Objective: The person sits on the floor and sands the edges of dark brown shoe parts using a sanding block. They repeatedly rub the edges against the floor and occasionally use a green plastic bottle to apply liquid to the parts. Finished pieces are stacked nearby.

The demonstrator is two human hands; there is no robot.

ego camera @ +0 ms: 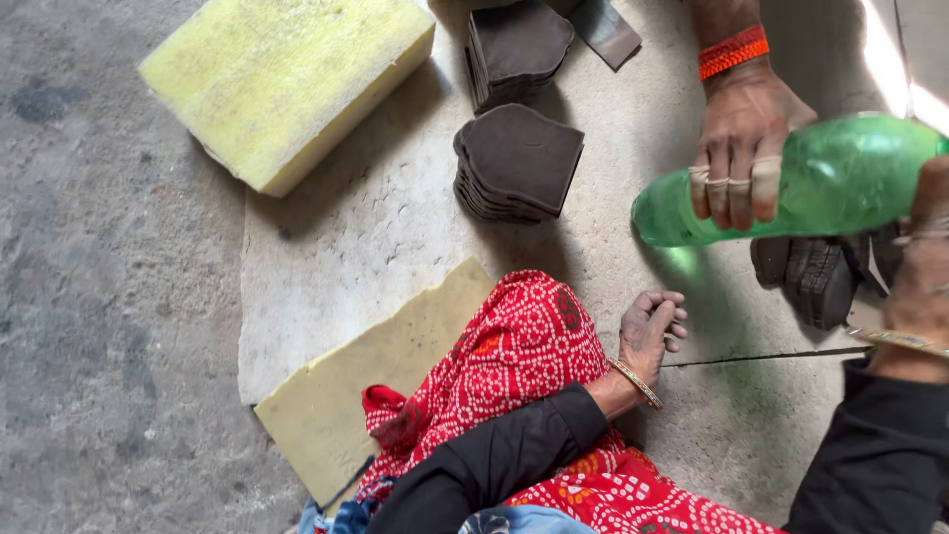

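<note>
1. Floor (109, 297): rough grey concrete, left half of the frame. A paler slab (376, 227) lies over it from the centre to the right and carries most items.
2. Yellow foam block (287, 84): thick, upper left, partly on the slab.
3. Flat yellow foam sheet (386, 381): lower centre, one edge under the red cloth.
4. Red dotted cloth (524, 346): over the person's lap, bottom centre.
5. Green plastic bottle (850, 173): translucent, lying nearly level in the air at the right edge, above the slab. Held from both sides.
6. Dark cut pieces, three stacks: top centre (516, 44), centre (519, 163), and under the bottle at the right (816, 277).
7. Co-worker's hand (743, 129): reaches in from the top right, orange wristband (733, 51), taped fingers wrapped over the bottle's middle.
8. Right hand (924, 262): right edge, partly cut off; appears closed on the bottle's far end.
9. Left hand (650, 331): centre, resting on the slab, fingers loosely curled, holding nothing.
10. Thin dark rod (761, 358): flat on the slab, lower right.

Hazard note (judgement): two hands share a smooth, rounded bottle. If either lets go before the other has a firm grip, it could drop onto the stack below, scattering it or wetting it should anything spill.
</note>
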